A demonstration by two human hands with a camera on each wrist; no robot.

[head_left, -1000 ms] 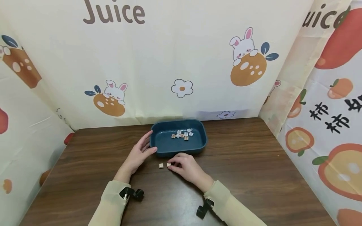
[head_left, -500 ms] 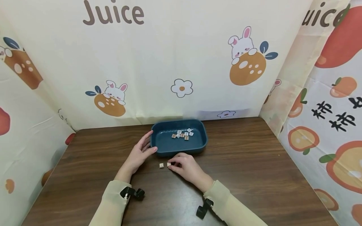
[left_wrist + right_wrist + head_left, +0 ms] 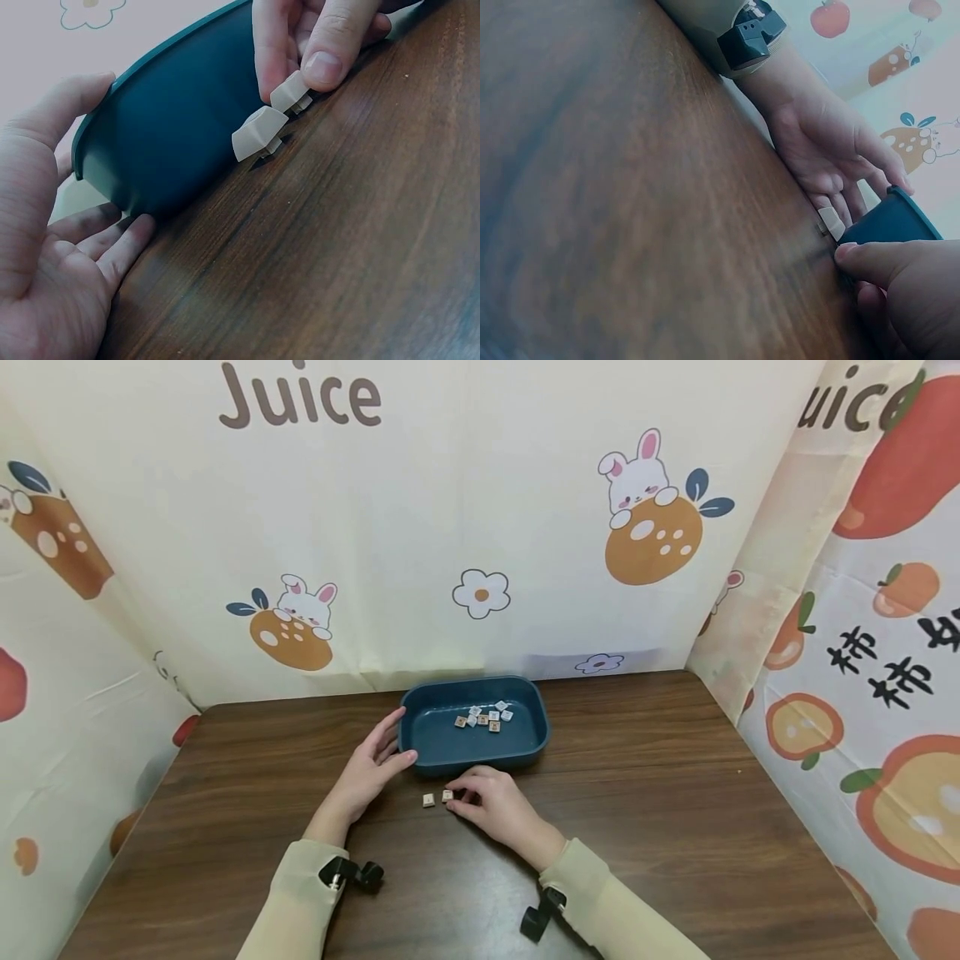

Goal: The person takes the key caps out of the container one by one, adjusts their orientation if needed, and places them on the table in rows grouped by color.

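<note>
My left hand (image 3: 367,772) rests against the left end of a dark blue tray (image 3: 420,756), fingers spread and extended, one tip over the rim and others low on the wall. Just in front of the tray, my right hand (image 3: 491,797) has thumb and index finger at either side of a small beige keycap (image 3: 447,796). In the left wrist view this keycap (image 3: 291,91) sits right at the fingertips. A second keycap (image 3: 428,800) stands on the table to its left, its stem side down in the left wrist view.
Several white and brown keycaps (image 3: 483,720) lie loose inside the tray. The wooden table (image 3: 637,827) ends at a printed cloth backdrop (image 3: 420,510), with more printed cloth at both sides. Black camera mounts (image 3: 543,914) sit on both wrists.
The fingertips of my right hand have drawn back very slightly to the right, so more of the keycap shows. My left hand and the tray have stayed in place.
</note>
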